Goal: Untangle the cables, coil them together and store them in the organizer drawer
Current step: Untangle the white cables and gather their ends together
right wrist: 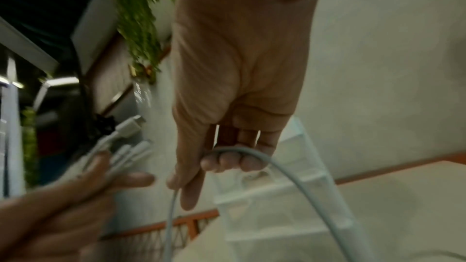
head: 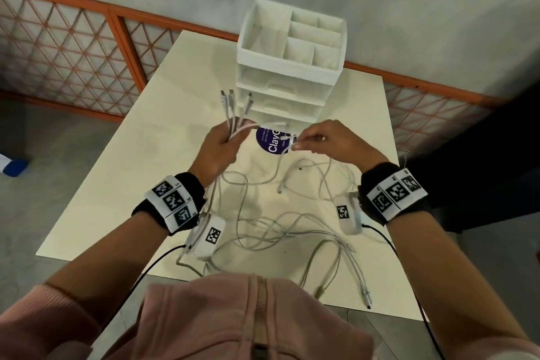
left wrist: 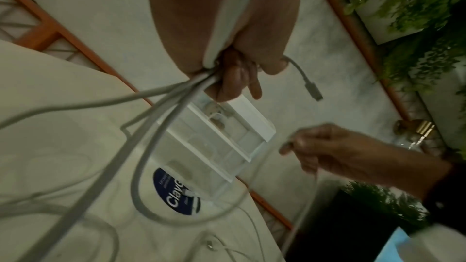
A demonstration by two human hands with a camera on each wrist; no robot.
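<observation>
Cream tabletop [head: 122, 184] set against a grey wall, with an orange lattice railing [head: 58, 47] behind it; the white organizer [head: 289, 61] stands upright at the far middle of the table, its open top tray divided into compartments and its drawers stacked below, all of them pushed in. My left hand [head: 217, 149] is raised above the table in front of the organizer, fingers curled round a bundle of white cables [head: 233, 123] whose connector ends fan upward past my thumb; in the left wrist view the same cables [left wrist: 176, 95] leave my fist and trail down to the tabletop. My right hand [head: 321, 140], just beside the left and level with it, pinches a single cable end [head: 287, 140] between thumb and forefinger, with the cord looped over my curled fingers [right wrist: 227, 160] in the right wrist view. Between the two hands a round dark-blue sticker [head: 271, 140] lies on the table at the foot of the organizer. Loose lengths of the cables [head: 277, 231] sprawl in overlapping loops across the near half of the table, some connectors reaching its near edge
</observation>
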